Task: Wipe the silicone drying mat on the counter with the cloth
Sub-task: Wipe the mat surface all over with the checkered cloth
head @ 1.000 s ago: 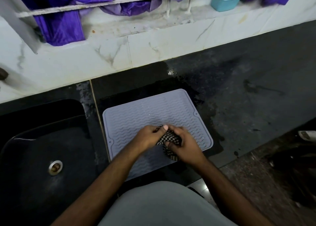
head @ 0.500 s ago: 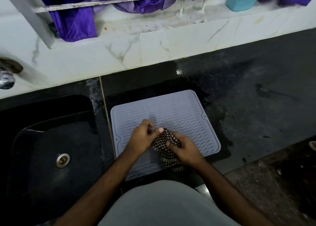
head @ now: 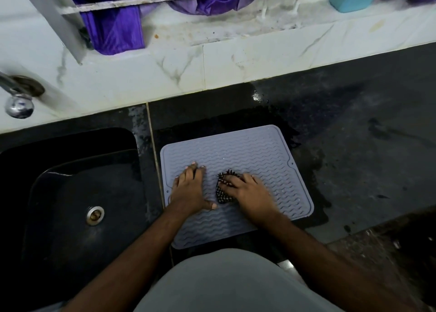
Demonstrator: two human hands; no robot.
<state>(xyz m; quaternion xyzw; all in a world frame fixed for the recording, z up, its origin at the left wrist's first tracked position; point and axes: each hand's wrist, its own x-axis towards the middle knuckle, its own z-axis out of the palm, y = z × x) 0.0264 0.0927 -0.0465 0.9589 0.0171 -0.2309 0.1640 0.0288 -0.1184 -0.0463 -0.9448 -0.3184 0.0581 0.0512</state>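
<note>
The grey silicone drying mat [head: 247, 156] lies flat on the dark, wet surface [head: 354, 146], just right of the black sink [head: 70, 193]; its near edge is partly hidden by the person's grey shirt. The checked cloth [head: 223, 193] sits bunched near the mat's middle, mostly covered by the right hand [head: 250, 191], whose fingers spread over it. The left hand [head: 188, 189] presses flat on the mat's left part, fingers straight, holding nothing. A tap [head: 17, 99] is cut off at far left.

A home kitchen: black sink [head: 70, 193] with tap [head: 17, 99], stone counter [head: 354, 134], tiled backsplash [head: 236, 61].
</note>
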